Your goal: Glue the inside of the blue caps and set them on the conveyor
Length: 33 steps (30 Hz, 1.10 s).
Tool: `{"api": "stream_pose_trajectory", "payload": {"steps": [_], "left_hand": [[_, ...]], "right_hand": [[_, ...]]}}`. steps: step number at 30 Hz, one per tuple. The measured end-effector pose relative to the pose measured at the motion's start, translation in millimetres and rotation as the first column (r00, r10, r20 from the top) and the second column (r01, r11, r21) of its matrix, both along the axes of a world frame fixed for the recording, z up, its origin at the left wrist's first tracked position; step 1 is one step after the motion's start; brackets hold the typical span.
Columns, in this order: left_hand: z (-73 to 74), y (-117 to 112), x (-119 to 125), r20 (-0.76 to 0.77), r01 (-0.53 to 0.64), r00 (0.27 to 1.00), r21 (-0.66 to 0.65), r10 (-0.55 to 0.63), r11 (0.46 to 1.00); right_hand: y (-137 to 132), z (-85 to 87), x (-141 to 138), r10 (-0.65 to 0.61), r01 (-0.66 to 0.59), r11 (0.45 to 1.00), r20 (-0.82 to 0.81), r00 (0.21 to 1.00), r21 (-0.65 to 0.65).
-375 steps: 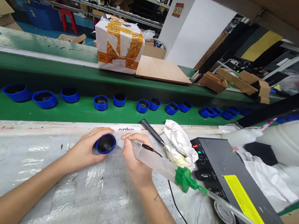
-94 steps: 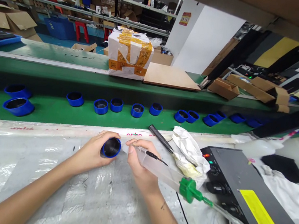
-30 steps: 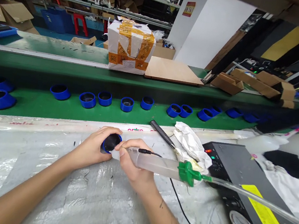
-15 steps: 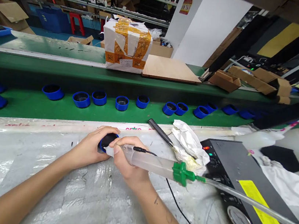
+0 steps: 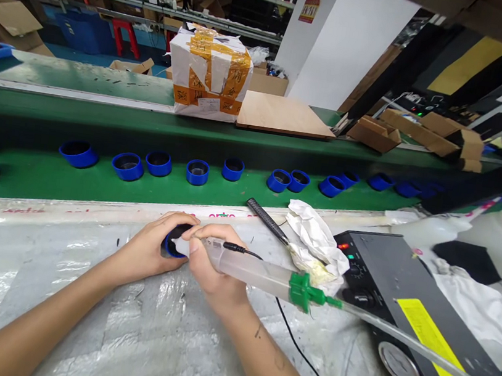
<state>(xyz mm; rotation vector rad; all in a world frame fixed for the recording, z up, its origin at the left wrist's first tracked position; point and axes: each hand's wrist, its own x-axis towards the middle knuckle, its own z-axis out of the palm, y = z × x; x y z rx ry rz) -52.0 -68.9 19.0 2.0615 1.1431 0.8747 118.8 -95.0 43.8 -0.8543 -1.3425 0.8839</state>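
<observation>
My left hand [image 5: 149,248] is wrapped round a blue cap with a black inside [image 5: 170,242], holding it on its side on the plastic-covered bench [image 5: 74,312]. My right hand [image 5: 210,263] grips a clear dispensing syringe [image 5: 249,268] with a green end fitting [image 5: 304,291]. The syringe's tip reaches into the cap's opening. A clear hose [image 5: 419,355] and a thin black cable [image 5: 302,357] run from the syringe toward the right.
A black controller box with a yellow label [image 5: 402,309] sits at the right, beside crumpled white paper [image 5: 313,240] and a black-handled tool [image 5: 267,220]. Several blue caps [image 5: 197,171] stand in a row on the green conveyor belt. A taped parcel [image 5: 208,73] and cardboard boxes lie behind.
The syringe's tip has gone from beside the cap into its opening. My right hand has closed in on my left. The caps on the belt have drifted left.
</observation>
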Motion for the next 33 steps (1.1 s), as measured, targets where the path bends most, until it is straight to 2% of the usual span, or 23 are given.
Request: {"api": "stream_pose_trajectory", "payload": {"steps": [18,33], "left_hand": [[-5.6,0,-2,-0.038,0.006,0.999,0.068,-0.003,0.998],[-12.9,0,-4,-0.023,0.014,1.0,0.059,-0.013,0.998]], "right_hand": [[6,-6.3,2,-0.069,0.072,0.996,-0.064,0.996,0.05],[6,-2.8,9,-0.158,0.157,0.987,-0.001,0.988,0.041]]}}
